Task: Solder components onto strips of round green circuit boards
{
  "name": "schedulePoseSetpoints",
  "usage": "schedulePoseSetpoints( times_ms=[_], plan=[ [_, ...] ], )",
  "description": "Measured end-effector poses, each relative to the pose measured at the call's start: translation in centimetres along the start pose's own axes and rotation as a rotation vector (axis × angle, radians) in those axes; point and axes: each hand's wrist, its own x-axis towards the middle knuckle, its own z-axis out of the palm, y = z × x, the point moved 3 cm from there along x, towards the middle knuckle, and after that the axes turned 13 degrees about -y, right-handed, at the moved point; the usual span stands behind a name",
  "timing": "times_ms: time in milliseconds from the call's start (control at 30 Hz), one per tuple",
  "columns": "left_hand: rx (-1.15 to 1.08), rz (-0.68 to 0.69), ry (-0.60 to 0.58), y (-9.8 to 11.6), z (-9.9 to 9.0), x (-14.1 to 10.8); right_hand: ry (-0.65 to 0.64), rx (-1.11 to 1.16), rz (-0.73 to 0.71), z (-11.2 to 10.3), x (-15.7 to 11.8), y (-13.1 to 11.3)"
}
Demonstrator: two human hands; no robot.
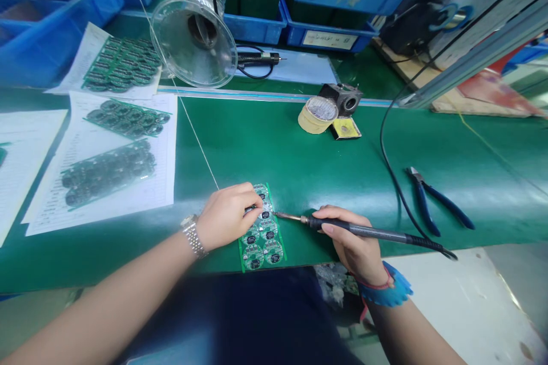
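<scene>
A green panel of round circuit boards lies near the front edge of the green bench. My left hand is over the panel's upper left, thumb and finger pinched together. A thin solder wire runs down from above to this hand; its end is hidden by the fingers. In my right hand is a soldering iron, gripped like a pen. Its tip points left and meets the right side of the panel, close to my left fingertips; whether it touches a joint I cannot tell.
Cutting pliers lie at right, beside the iron's black cable. A round tin and an iron stand are behind. A clear fume hood hangs overhead. Papers with more panels are left, blue bins at the back.
</scene>
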Motion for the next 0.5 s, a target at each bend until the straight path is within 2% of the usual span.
schedulePoseSetpoints(
  times_ms=[167,267,367,500],
  plan=[
    [-0.097,0.113,0.087,0.1,-0.8,-0.5,0.059,0.11,-0.009,0.0,-0.1,0.0],
    [-0.1,0.104,0.163,0.4,-1.6,-1.5,0.079,0.152,-0.012,-0.2,-0.6,0.0],
    [-0.001,0.095,0.213,0.9,-1.6,-2.7,0.08,0.136,-0.022,-0.3,-1.5,-0.1],
    [0.248,0.154,0.278,1.7,-0.4,-3.8,0.044,0.055,-0.031,-0.3,-2.4,0.0]
  ],
)
